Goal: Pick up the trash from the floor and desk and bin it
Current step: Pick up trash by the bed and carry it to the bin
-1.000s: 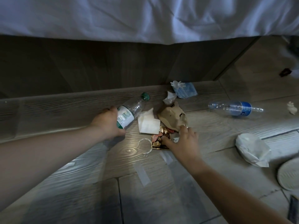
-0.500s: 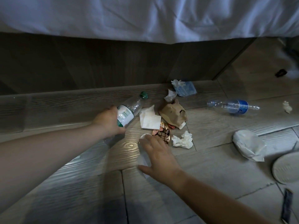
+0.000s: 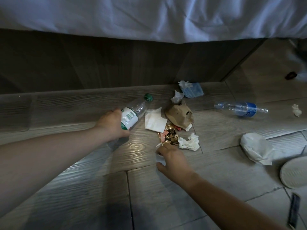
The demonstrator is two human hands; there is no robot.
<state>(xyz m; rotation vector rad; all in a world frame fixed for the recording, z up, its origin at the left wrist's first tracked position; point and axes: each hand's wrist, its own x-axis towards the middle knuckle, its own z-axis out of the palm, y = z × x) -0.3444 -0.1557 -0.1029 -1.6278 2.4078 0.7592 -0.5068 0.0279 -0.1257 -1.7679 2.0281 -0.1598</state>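
Note:
My left hand (image 3: 113, 125) grips the lower half of a clear plastic bottle (image 3: 132, 112) with a green cap, lying tilted on the wooden floor. My right hand (image 3: 172, 161) is low over the floor, its fingers curled around a small pale see-through scrap (image 3: 159, 161), mostly hidden. Just beyond it lie a gold-and-black wrapper (image 3: 171, 137), a crumpled white tissue (image 3: 190, 141), a flat white napkin (image 3: 155, 121) and crumpled brown paper (image 3: 180, 115).
Farther off lie a blue face mask (image 3: 193, 90), a blue-labelled bottle (image 3: 240, 108), a white crumpled bag (image 3: 255, 147), a small tissue (image 3: 296, 110) and a paper plate (image 3: 295, 173). The dark bed frame (image 3: 116, 67) and hanging white sheet (image 3: 149, 19) close off the far side.
My right hand left the wrapper and brown paper, swung left and toward me, and closed over the thin pale loop on the floor. The left hand stayed on the bottle.

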